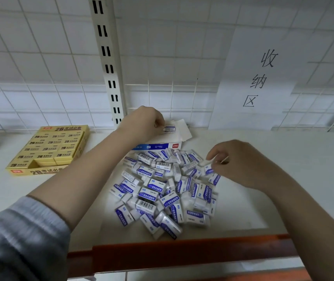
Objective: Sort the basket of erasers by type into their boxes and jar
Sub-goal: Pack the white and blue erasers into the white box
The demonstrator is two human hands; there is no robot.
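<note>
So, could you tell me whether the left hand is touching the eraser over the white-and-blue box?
Touching: the head view shows the left hand pinching the eraser at its end with its fingertips.

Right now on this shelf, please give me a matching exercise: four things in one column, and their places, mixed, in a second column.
Things:
1. yellow box
2. loose eraser pile
3. left hand
4. paper sign

Places:
A. on the back wall grid, at right
B. shelf centre, in front of the blue-and-white box
C. shelf left
D. over the blue-and-white box, pinching an eraser

Pairs: 1-C, 2-B, 3-D, 4-A
</note>
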